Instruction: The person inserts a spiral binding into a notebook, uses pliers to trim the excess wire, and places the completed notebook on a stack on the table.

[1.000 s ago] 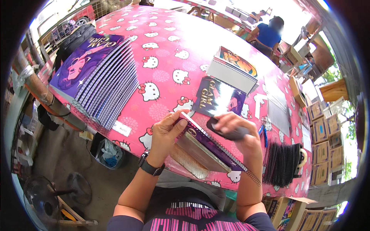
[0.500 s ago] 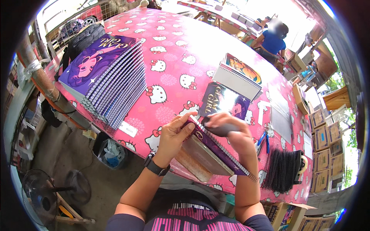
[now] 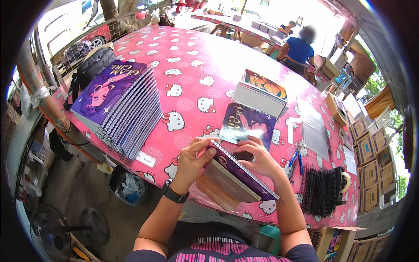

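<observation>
A purple-covered notebook (image 3: 244,177) stands tilted in front of me, its spiral edge up and a wire coil (image 3: 257,174) running along that edge. It leans by a brown wooden block (image 3: 218,185). My left hand (image 3: 196,159) pinches the notebook's upper left corner, thumb on the near side. Just right of the coil, my right hand (image 3: 262,161) curls round a dark rounded object (image 3: 243,156), mostly hidden by the fingers. Beyond the hands lies another purple notebook (image 3: 248,124), flat on the pink table (image 3: 183,139).
A tall stack of spiral notebooks (image 3: 118,105) stands at left. A white-paged spiral book (image 3: 259,94) lies behind. To the right are blue-handled pliers (image 3: 297,161), black coils (image 3: 321,192) and clear sheets (image 3: 312,126). Cartons line the far right; a person (image 3: 299,50) works farther back.
My right hand has moved slightly left and down along the coil, and its motion blur is gone. The coil now lies closer along the notebook's edge. The whole view has shifted a little.
</observation>
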Demonstrator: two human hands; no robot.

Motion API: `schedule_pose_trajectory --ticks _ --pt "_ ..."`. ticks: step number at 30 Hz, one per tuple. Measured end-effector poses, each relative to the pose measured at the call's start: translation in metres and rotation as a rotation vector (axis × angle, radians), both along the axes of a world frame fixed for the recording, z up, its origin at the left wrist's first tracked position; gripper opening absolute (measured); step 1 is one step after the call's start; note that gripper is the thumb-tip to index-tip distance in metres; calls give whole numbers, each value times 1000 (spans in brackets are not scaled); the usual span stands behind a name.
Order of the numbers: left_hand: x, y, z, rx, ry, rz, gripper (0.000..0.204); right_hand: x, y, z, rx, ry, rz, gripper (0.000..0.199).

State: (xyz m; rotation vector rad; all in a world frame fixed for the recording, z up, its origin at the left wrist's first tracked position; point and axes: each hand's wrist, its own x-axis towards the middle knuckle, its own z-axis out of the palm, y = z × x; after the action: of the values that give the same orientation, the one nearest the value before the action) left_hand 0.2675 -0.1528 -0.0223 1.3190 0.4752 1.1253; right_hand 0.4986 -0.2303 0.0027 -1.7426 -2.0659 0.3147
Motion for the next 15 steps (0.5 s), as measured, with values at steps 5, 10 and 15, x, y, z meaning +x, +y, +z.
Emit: schedule_pose_trajectory --ticks 5,10,15 --pt "2 -15 41 356 76 -2 32 -46 -40 88 135 630 -5 36" --pt "21 -42 68 464 -6 13 21 -71 -64 111 296 476 -79 32" --pt "25 -50 70 546 1 18 21 -75 -76 114 402 354 -135 23"
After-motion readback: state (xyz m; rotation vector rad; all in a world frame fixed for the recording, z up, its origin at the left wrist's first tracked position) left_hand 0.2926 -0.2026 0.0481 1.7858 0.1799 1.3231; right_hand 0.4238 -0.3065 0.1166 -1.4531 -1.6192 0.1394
